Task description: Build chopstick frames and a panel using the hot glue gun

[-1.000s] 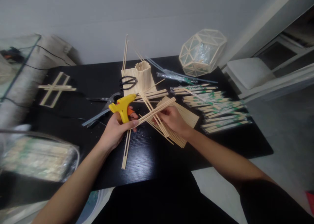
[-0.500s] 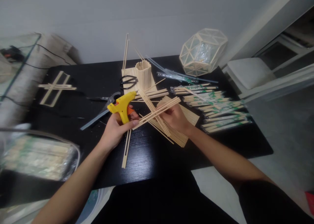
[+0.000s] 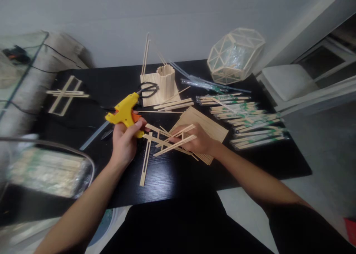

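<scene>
My left hand (image 3: 125, 141) is wrapped round the handle of a yellow hot glue gun (image 3: 125, 111), its nozzle pointing up and to the right. My right hand (image 3: 196, 139) grips a crossed frame of thin wooden sticks (image 3: 174, 145) above the table; the fingertips are partly hidden by it. Between the two hands, a pair of joined sticks (image 3: 145, 165) lies on the black table. Under and behind my right hand is a flat panel of sticks (image 3: 208, 126). Another crossed stick frame (image 3: 66, 94) rests at the far left.
A stick-walled cup (image 3: 166, 83) stands on a square stick base, with black-handled scissors (image 3: 148, 89) beside it. Wrapped chopsticks (image 3: 250, 124) lie at the right. A faceted frame ball (image 3: 236, 55) sits at the back right. Bagged sticks (image 3: 47, 170) are at the near left.
My left hand has drawn the glue gun left and away from the sticks. My right hand has turned and lowered the crossed frame a little.
</scene>
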Tool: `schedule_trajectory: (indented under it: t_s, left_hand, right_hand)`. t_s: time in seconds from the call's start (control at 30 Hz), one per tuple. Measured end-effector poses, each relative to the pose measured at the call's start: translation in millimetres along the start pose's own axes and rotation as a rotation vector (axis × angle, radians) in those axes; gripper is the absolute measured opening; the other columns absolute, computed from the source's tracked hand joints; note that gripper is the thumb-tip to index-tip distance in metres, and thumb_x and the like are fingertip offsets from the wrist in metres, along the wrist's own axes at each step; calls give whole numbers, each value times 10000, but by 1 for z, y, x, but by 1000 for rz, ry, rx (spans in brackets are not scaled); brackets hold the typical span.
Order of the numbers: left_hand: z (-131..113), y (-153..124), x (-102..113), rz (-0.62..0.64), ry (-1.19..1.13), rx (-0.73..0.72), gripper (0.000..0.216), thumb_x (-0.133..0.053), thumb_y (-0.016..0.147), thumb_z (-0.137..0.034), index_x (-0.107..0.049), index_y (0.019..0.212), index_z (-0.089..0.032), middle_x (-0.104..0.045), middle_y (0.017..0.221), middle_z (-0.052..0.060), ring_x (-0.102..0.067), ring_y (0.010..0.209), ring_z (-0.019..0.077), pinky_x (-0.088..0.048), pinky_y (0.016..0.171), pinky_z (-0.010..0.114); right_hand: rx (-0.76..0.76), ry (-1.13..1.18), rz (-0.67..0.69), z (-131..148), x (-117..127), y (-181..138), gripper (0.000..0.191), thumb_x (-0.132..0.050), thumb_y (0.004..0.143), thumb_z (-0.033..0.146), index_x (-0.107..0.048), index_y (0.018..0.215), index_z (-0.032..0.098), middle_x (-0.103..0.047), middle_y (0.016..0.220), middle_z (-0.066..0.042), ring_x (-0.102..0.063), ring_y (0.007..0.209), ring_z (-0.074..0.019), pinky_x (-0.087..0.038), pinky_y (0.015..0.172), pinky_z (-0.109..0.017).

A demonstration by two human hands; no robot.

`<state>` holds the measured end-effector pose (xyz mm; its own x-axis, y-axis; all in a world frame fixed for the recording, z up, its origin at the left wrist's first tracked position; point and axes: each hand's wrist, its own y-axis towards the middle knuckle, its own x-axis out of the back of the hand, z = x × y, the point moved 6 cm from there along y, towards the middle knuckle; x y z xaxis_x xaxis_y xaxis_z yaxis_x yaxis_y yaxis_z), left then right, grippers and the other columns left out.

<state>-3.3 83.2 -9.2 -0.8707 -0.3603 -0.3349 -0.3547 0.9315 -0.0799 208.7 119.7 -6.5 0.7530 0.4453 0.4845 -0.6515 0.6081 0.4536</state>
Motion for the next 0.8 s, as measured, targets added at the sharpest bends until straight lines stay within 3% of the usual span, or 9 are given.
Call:
schedule_trajectory:
  t_s: [0.13, 0.27, 0.43, 0.57, 0.8]
  left_hand:
    - [4, 1, 1, -9, -21, 21, 445, -904, 679, -291, -674, 1044, -185, -722, 815, 6, -691, 681, 159, -578, 664, 260]
    - [6, 1, 0, 23, -3, 42, 437, -895, 701, -293, -661, 1055, -189, -714, 806, -1, -675, 640, 151, -566, 628, 259]
    - [8, 1, 0, 77, 44, 39, 419, -862, 736, -296, -647, 1074, -175, -715, 799, 7, -669, 627, 148, -558, 634, 263]
    - [9, 2, -2, 131, 73, 16, 373, -830, 772, -283, -639, 1069, -166, -707, 761, 13, -663, 628, 154, -561, 640, 277]
    - [12, 1, -1, 119, 59, 39, 419, -859, 761, -268, -631, 1098, -170, -693, 893, 25, -669, 686, 149, -573, 612, 273]
  right_hand:
    - [101, -18, -21, 7, 0, 0, 106, -740, 993, 216, -801, 934, 152, -842, 890, -82, -802, 781, -184, -608, 740, -261]
    - [86, 13, -27, 9, 1, -1, 108, -744, 992, 225, -800, 930, 156, -840, 891, -73, -798, 781, -180, -602, 728, -256]
    - [-78, 84, 18, 1, 0, 0, 170, -730, 999, 294, -820, 912, 180, -830, 869, -47, -776, 765, -165, -572, 715, -251]
    - [-223, 213, -27, -12, 1, 0, 207, -753, 965, 365, -825, 882, 190, -800, 810, -31, -726, 709, -159, -553, 677, -269]
    - [-457, 379, -66, -31, 0, -1, 397, -804, 904, 554, -772, 751, 189, -706, 674, -21, -650, 647, -162, -510, 576, -270]
